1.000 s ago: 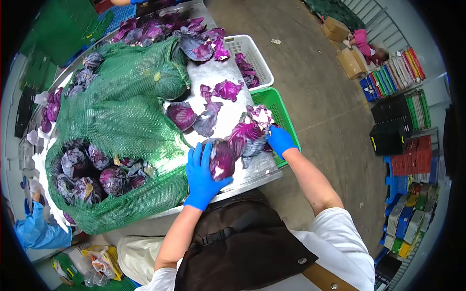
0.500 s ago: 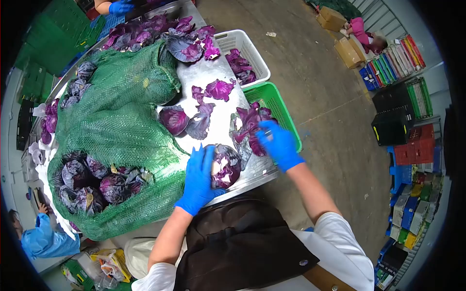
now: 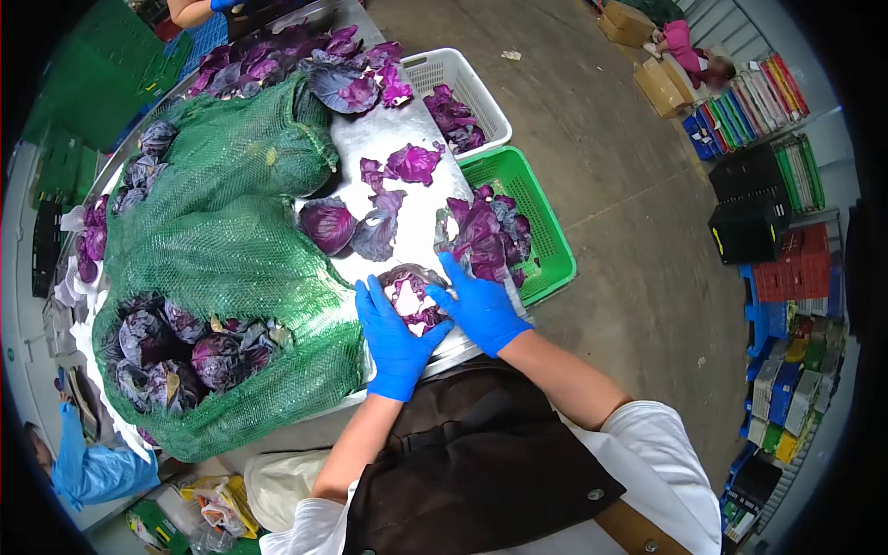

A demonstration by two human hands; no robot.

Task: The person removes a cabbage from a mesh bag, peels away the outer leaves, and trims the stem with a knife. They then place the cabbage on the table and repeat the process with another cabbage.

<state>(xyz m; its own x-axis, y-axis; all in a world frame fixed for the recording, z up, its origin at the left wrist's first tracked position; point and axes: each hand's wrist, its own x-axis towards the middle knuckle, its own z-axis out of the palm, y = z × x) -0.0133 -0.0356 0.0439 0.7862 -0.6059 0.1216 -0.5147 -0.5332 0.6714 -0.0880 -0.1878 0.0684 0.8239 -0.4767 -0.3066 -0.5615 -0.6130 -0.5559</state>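
A red cabbage (image 3: 407, 294) with pale, white patches sits at the near edge of the metal table (image 3: 442, 199). My left hand (image 3: 393, 344), in a blue glove, grips its left and near side. From the right, my right hand (image 3: 483, 313), gloved in blue as well, closes on the cabbage with thumb and fingers. Just beyond my right hand, loose purple leaves (image 3: 481, 231) lie at the table edge beside the green crate (image 3: 548, 231). More torn leaves (image 3: 327, 225) are farther up the table.
Green mesh sacks (image 3: 231, 245) fill the left of the table, one open with several cabbages (image 3: 218, 359). A white crate (image 3: 497, 120) of leaves stands behind the green one. A co-worker's gloved hand (image 3: 225, 5) is at the far end; another person in blue (image 3: 102, 467) is at left.
My right hand has moved left from the leaves at the green crate onto the cabbage. The cabbage has turned and shifted slightly left, with my left hand still on it.
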